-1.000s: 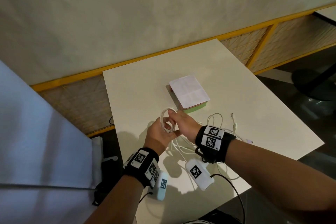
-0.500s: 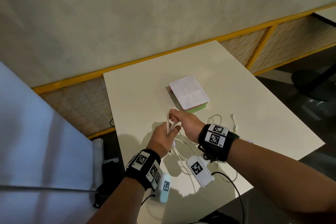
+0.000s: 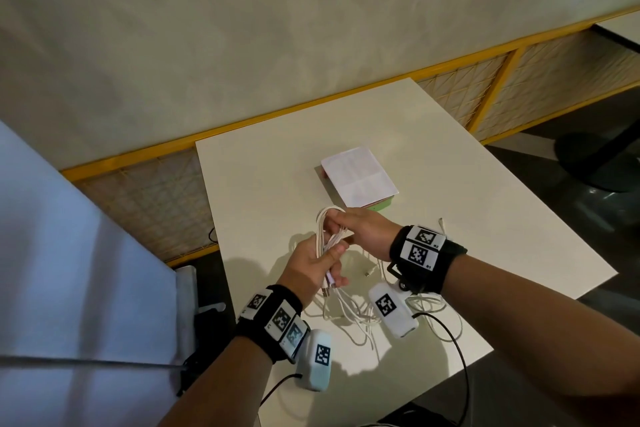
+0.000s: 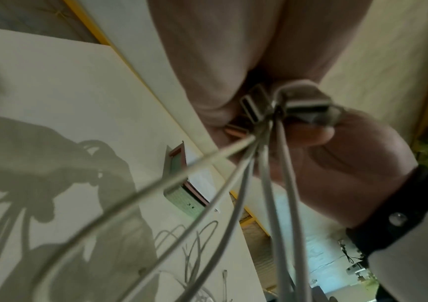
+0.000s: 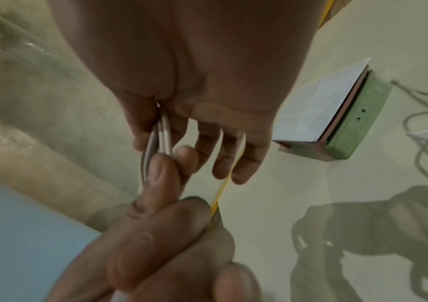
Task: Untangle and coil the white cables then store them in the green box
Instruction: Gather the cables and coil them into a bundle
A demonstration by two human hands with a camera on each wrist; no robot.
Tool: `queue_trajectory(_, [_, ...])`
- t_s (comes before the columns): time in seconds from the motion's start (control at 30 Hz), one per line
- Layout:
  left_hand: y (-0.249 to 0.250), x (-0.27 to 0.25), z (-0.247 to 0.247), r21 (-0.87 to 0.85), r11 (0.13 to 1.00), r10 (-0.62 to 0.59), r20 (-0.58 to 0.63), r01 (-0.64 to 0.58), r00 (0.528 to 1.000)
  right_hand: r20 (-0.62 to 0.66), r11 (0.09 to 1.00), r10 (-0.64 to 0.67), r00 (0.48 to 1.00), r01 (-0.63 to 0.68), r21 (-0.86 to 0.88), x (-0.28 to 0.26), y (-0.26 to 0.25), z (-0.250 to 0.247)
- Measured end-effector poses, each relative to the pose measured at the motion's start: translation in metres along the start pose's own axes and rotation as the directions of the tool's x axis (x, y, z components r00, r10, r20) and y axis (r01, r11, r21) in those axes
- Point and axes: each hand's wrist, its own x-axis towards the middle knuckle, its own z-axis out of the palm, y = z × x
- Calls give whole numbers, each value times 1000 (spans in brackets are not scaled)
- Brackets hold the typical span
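Gripping the folded white cables (image 3: 325, 236) above the table (image 3: 263, 191), the left hand (image 3: 308, 263) clenches their ends; the right hand (image 3: 363, 229) pinches the loops near the green box (image 3: 382, 206).

A white table (image 3: 450, 191) is carrying everything. The green box (image 3: 382, 206) is sitting near its middle with a white paper sheet (image 3: 358, 175) lying on top. A tangle of loose white cables (image 3: 363, 317) is lying at about six o'clock from the box, with a cable end (image 3: 442, 224) lying at four o'clock.
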Motion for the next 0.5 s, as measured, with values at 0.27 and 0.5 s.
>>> queue_trajectory(0.27, [4,9,4,-3,997,73,-185,-75,980,194,993,75,978,-55,-107,-15,41,6])
queue_trajectory(0.5, [3,14,8,-74,997,-1,-288,-22,958,239,912,205,949,-96,-399,-25,61,27])
